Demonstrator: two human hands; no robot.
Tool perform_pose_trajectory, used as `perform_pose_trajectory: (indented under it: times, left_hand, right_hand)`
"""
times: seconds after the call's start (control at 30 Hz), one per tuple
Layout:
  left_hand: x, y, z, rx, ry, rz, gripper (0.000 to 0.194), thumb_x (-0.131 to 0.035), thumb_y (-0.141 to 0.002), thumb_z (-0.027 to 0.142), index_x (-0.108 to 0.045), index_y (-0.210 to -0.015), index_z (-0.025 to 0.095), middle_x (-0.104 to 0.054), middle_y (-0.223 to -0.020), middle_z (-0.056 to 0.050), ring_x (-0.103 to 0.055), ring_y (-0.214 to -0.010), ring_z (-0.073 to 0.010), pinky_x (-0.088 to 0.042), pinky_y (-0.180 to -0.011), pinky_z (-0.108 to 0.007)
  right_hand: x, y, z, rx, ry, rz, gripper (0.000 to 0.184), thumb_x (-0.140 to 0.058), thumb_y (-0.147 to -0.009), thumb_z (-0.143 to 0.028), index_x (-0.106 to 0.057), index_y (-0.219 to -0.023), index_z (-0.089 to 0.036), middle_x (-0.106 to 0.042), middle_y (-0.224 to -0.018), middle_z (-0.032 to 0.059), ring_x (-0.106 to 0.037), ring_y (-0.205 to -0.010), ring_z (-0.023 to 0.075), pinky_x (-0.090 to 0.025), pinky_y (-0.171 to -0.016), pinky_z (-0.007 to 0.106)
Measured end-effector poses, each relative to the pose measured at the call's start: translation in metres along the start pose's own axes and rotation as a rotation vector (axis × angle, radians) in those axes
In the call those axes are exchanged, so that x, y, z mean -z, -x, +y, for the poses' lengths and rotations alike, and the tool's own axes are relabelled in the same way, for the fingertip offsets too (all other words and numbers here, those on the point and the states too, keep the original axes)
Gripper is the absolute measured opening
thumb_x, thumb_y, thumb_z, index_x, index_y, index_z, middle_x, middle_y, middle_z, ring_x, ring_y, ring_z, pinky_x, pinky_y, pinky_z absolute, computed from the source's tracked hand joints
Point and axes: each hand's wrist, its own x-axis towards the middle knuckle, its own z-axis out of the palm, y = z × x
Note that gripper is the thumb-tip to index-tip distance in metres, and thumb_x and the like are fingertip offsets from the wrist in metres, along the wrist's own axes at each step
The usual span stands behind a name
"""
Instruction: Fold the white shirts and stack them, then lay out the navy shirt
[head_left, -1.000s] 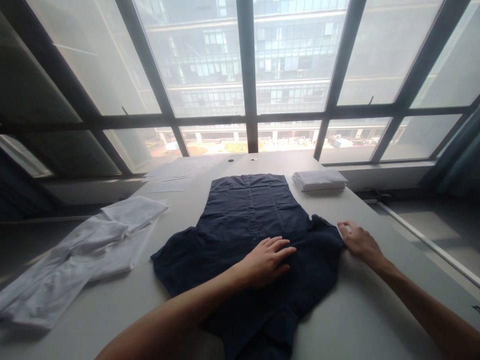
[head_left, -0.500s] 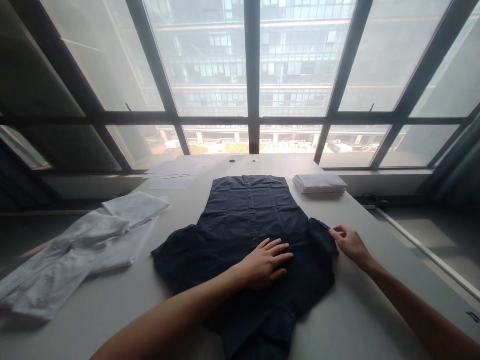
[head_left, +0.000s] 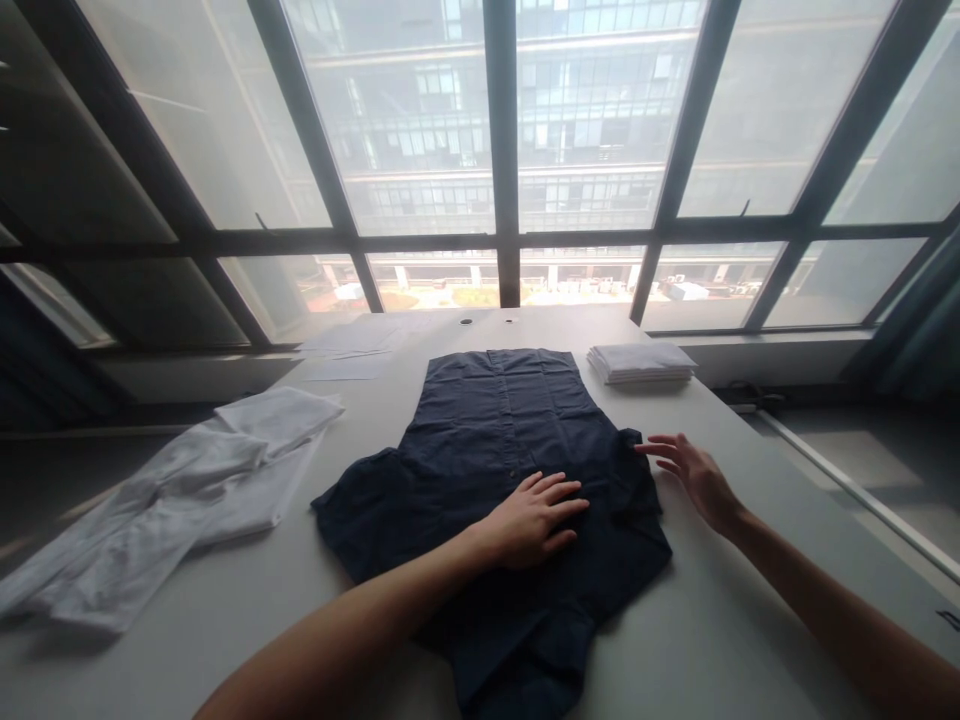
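A dark navy buttoned shirt lies spread on the white table, its hem toward the window and its collar end toward me. My left hand rests flat on the middle of the shirt with its fingers spread. Beside the right sleeve, my right hand hovers with fingers extended and apart, the tips at the sleeve's bunched edge. Whether they touch the cloth I cannot tell. Part of the shirt is covered by my left forearm.
A rumpled white garment lies along the table's left side. At the back right sits a stack of folded white cloth. Sheets of paper lie at the back left. Large windows stand beyond the table.
My right hand has let go of the sleeve's edge and opened its fingers. The sleeve now sits folded further in toward the shirt's body. My left hand stays in place.
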Motion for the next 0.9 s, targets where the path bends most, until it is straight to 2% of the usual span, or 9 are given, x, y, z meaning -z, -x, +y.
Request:
perform_pose_trajectory:
  times: [0.1, 0.23, 0.33, 0.43, 0.5, 0.6, 0.67, 0.77, 0.9]
  left_hand:
    - [0.0, 0.0, 0.001, 0.003, -0.001, 0.008, 0.052, -0.048, -0.104, 0.048, -0.043, -0.153, 0.034, -0.038, -0.163, -0.004, -0.028, -0.152, -0.0283, -0.021, -0.124, -0.053]
    - [0.0, 0.0, 0.0, -0.001, -0.001, 0.012, 0.052, -0.05, -0.103, 0.047, -0.044, -0.153, 0.034, -0.038, -0.162, -0.005, -0.029, -0.152, -0.0287, -0.022, -0.123, -0.053]
    - [-0.001, 0.0, 0.0, -0.002, -0.007, 0.016, 0.052, -0.05, -0.103, 0.047, -0.045, -0.152, 0.034, -0.039, -0.162, -0.005, -0.03, -0.152, -0.0289, -0.022, -0.123, -0.053]
    - [-0.001, -0.001, 0.0, -0.004, -0.013, 0.02, 0.051, -0.051, -0.102, 0.047, -0.046, -0.152, 0.034, -0.041, -0.161, -0.004, -0.032, -0.151, -0.0289, -0.023, -0.123, -0.052]
    - [-0.001, -0.002, 0.0, -0.004, -0.017, 0.02, 0.051, -0.052, -0.102, 0.046, -0.046, -0.152, 0.034, -0.041, -0.161, -0.004, -0.032, -0.151, -0.0291, -0.024, -0.123, -0.052]
    - [-0.001, -0.002, 0.001, 0.0, -0.021, 0.02, 0.052, -0.052, -0.102, 0.046, -0.046, -0.152, 0.034, -0.04, -0.161, -0.004, -0.031, -0.151, -0.0294, -0.024, -0.123, -0.053]
    - [-0.001, -0.002, 0.001, 0.001, -0.02, 0.02, 0.052, -0.052, -0.102, 0.046, -0.046, -0.151, 0.033, -0.04, -0.161, -0.005, -0.031, -0.151, -0.0292, -0.024, -0.123, -0.053]
    - [0.0, -0.002, 0.001, 0.0, -0.013, 0.019, 0.052, -0.052, -0.102, 0.046, -0.046, -0.152, 0.033, -0.04, -0.161, -0.005, -0.031, -0.151, -0.0292, -0.024, -0.123, -0.053]
    - [0.0, -0.001, 0.001, 0.0, -0.008, 0.018, 0.052, -0.052, -0.102, 0.046, -0.046, -0.151, 0.033, -0.04, -0.161, -0.005, -0.031, -0.151, -0.0293, -0.024, -0.122, -0.053]
  right_hand:
    - [-0.006, 0.002, -0.001, 0.048, -0.17, -0.128, 0.059, -0.032, -0.098, -0.069, -0.069, -0.113, -0.026, -0.072, -0.128, 0.0114, -0.058, -0.131, 0.0302, -0.049, -0.104, 0.05]
    - [-0.006, -0.001, 0.0, 0.115, -0.245, 0.006, 0.058, -0.029, -0.097, -0.07, -0.064, -0.121, -0.031, -0.059, -0.145, 0.0091, -0.052, -0.137, 0.032, -0.052, -0.101, 0.053]
    - [-0.001, -0.005, 0.005, 0.061, -0.299, 0.094, 0.055, -0.035, -0.094, -0.07, -0.063, -0.118, -0.029, -0.06, -0.141, 0.0119, -0.055, -0.134, 0.0339, -0.051, -0.103, 0.055]
    - [0.0, -0.006, 0.006, 0.023, -0.332, 0.122, 0.052, -0.039, -0.093, -0.069, -0.065, -0.114, -0.029, -0.062, -0.137, 0.0122, -0.056, -0.132, 0.0338, -0.05, -0.104, 0.054]
    - [-0.003, -0.003, 0.002, 0.046, -0.32, 0.075, 0.056, -0.034, -0.094, -0.071, -0.066, -0.115, -0.029, -0.064, -0.138, 0.0108, -0.055, -0.134, 0.0327, -0.049, -0.105, 0.054]
    - [-0.01, 0.004, -0.006, 0.035, -0.275, -0.125, 0.074, -0.02, -0.092, -0.08, -0.067, -0.12, -0.03, -0.067, -0.135, 0.0099, -0.056, -0.133, 0.0322, -0.048, -0.105, 0.056]
    - [-0.012, 0.007, -0.009, 0.005, -0.232, -0.209, 0.084, -0.013, -0.09, -0.084, -0.069, -0.118, -0.029, -0.072, -0.128, 0.0107, -0.06, -0.128, 0.0327, -0.048, -0.104, 0.057]
    - [-0.01, 0.005, -0.003, 0.002, -0.217, -0.116, 0.08, -0.017, -0.09, -0.084, -0.072, -0.103, -0.027, -0.077, -0.111, 0.0113, -0.067, -0.118, 0.0324, -0.051, -0.1, 0.054]
    - [-0.007, -0.004, 0.012, -0.041, -0.218, 0.088, 0.052, -0.042, -0.092, -0.069, -0.068, -0.083, -0.025, -0.076, -0.093, 0.0114, -0.073, -0.095, 0.03, -0.06, -0.083, 0.046]
